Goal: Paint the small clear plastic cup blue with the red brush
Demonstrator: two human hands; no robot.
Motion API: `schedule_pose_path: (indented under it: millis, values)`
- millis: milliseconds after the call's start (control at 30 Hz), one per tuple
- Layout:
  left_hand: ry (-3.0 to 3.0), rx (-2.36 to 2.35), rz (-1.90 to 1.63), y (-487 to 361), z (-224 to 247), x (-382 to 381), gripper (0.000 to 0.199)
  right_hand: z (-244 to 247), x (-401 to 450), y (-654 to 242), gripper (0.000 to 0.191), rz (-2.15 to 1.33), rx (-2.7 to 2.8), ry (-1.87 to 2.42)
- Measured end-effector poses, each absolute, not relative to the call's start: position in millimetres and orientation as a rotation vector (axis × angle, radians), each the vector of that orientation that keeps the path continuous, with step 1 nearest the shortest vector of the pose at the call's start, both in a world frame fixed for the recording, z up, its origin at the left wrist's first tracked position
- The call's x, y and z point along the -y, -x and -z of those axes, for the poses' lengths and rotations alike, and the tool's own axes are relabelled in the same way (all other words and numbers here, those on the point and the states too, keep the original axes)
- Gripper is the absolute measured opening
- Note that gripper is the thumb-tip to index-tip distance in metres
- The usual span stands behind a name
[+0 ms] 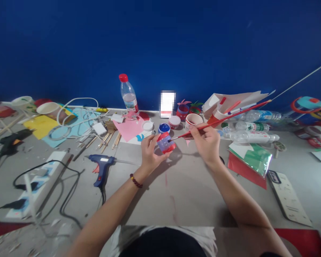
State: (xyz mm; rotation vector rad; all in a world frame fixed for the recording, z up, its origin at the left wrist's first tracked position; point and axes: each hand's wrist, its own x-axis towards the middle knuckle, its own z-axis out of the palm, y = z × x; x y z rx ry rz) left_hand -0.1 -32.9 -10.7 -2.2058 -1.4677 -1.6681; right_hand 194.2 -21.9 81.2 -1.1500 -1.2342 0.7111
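Note:
My left hand is closed round a small cup-like piece, red at its ends with a bluish-purple band, held tilted above the table. In my right hand is a long red paintbrush, its tip touching the purple band. Just behind the piece stands an open jar of blue paint. A pink-white lidded jar and a paper cup are beside it.
A blue glue gun and a power strip with black cables lie at left. Behind stands a red-capped bottle. To the right are plastic bottles, green sheets and a phone.

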Motion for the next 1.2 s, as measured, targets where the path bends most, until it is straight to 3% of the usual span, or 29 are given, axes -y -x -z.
schedule_pose_path:
  millis: [700,900,1200]
  values:
    - [2.220,1.460,1.628,0.3,9.6,33.4,0.072,-82.5,17.3,-196.0,0.026,-0.626,1.269,1.155]
    - [2.302,1.479,1.545,-0.5,10.0,36.2,0.071,-79.8,23.3,-190.8,0.018,-0.611,1.392,1.087]
    - [2.249,1.406,1.598,0.9,13.0,34.0,0.075,-84.2,32.4,-184.1,0.015,-0.075,1.688,1.031]
